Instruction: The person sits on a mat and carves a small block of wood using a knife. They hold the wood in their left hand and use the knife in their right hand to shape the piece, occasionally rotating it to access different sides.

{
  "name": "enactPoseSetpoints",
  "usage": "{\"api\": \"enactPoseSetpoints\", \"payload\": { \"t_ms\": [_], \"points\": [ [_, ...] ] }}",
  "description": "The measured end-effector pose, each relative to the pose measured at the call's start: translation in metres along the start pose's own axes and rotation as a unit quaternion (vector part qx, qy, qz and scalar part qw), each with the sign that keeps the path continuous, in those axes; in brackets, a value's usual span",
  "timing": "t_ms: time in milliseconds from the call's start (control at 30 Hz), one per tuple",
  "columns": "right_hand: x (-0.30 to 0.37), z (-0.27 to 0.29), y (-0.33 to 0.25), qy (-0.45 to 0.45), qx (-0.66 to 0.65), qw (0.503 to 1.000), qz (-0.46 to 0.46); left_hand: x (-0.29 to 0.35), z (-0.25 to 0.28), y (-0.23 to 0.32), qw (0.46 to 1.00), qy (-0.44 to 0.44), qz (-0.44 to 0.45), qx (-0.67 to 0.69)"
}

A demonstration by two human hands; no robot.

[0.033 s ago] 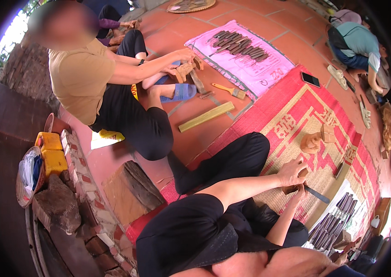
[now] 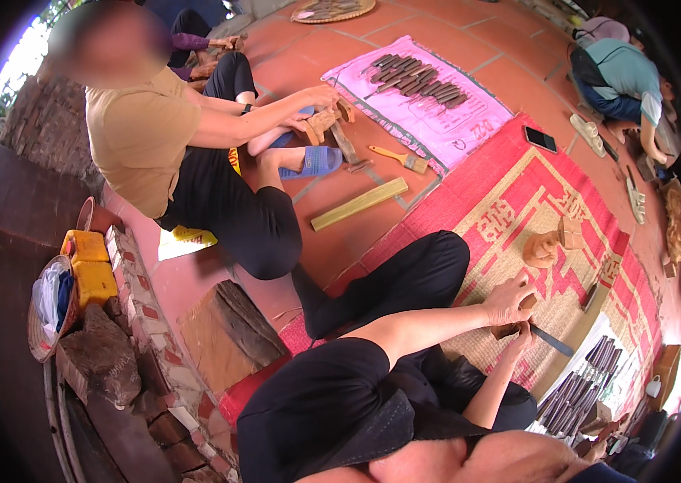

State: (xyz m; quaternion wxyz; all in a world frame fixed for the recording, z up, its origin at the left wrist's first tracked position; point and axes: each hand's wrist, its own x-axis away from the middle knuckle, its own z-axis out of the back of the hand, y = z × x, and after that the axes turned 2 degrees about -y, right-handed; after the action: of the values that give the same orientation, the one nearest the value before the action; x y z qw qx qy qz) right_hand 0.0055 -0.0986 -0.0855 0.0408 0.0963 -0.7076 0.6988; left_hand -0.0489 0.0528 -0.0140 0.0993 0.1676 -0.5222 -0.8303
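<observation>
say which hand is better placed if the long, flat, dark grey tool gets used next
Right, most likely: the right hand is closed at one end of the long, flat, dark grey tool, while the left hand holds a small brown wooden piece.

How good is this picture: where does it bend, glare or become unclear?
Head view: brick edging curves near the dark rim; upper-left daylight is washed out; a co-worker's head is blurred; the wooden piece at the left hand lacks detail.
</observation>
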Motion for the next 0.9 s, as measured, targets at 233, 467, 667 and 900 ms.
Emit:
{"api": "enactPoseSetpoints", "payload": {
  "t_ms": [233, 467, 667, 900],
  "points": [
    [-0.004, 0.006, 0.005, -0.023, -0.042, 0.999, -0.016, 0.001, -0.003, -0.008, 1.0, 0.026, -0.012, 0.001],
    [-0.002, 0.005, 0.006, 0.047, -0.053, 0.996, -0.052, 0.004, -0.006, -0.003, 0.999, 0.028, -0.019, -0.009],
    [-0.012, 0.002, 0.008, 0.022, -0.034, 0.999, -0.005, -0.003, -0.008, -0.004, 1.0, 0.021, -0.017, -0.011],
    [-0.021, 0.011, 0.019, 0.029, -0.043, 0.998, -0.017, -0.003, -0.008, 0.003, 1.0, 0.006, -0.007, -0.017]
  ]
}}
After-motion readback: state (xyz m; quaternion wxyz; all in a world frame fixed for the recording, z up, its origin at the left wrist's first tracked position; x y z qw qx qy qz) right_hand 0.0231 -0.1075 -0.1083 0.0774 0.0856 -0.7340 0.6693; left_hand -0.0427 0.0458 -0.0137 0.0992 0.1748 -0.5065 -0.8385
